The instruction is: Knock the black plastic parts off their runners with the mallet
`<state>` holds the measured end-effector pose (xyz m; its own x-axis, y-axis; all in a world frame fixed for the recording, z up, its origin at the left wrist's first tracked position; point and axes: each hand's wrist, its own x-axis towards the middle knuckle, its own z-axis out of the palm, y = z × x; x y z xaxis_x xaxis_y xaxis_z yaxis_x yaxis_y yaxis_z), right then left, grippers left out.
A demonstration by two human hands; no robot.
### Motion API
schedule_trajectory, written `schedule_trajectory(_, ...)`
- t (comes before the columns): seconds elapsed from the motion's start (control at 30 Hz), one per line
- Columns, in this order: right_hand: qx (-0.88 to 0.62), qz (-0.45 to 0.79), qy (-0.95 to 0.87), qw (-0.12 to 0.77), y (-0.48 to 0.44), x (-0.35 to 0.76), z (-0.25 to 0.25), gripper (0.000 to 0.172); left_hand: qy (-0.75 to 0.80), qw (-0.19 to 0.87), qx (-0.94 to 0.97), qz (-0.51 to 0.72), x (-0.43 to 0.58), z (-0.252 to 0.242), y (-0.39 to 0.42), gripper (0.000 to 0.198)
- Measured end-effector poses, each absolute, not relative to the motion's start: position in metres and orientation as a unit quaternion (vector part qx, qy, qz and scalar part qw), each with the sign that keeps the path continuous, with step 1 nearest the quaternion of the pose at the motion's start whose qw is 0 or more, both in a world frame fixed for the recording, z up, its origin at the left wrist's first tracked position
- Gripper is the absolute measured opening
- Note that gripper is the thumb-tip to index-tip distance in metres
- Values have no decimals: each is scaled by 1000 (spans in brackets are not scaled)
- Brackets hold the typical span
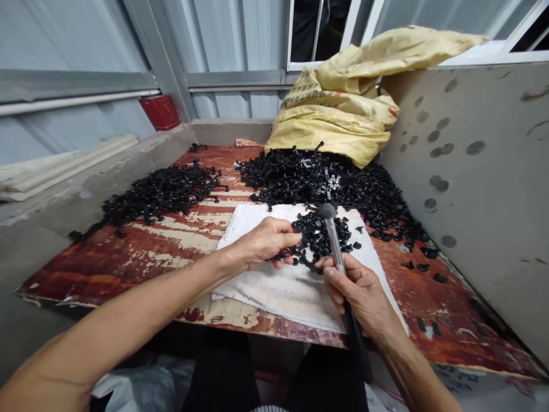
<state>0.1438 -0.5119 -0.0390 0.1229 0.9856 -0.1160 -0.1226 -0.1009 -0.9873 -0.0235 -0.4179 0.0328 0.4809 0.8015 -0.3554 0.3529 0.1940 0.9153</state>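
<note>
In my right hand [355, 286] is a hammer [335, 240] with a dark round head, a metal shaft and a black handle. Its head points away from me, over a small pile of black rubber-looking parts [315, 232] on a folded white cloth [257, 289]. My left hand [274, 240] is closed at the left side of this pile, thumb against the fingers. Small black pieces show at its fingertips, though the fingers partly hide what they hold. My right fingertips also come close to a black piece at the pile's near edge.
A yellow woven sack [334, 114] lies at the back, with a large heap of black parts [291, 174] at its mouth. Another heap [165, 191] sits at left on the worn red board [141, 252]. A spotted panel [472, 171] bounds the right; a red box [160, 113] stands behind.
</note>
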Motion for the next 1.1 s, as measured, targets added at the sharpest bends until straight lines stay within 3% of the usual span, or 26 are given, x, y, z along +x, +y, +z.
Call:
schedule_trajectory(0.33, -544, 497, -381, 559, -512, 143, -43, 34, 528, 604, 580, 143, -93, 16, -417, 23)
schedule_trajectory(1.1, -534, 494, -382, 570, -513, 143, -44, 34, 513, 640, 551, 155, -95, 5, -420, 25)
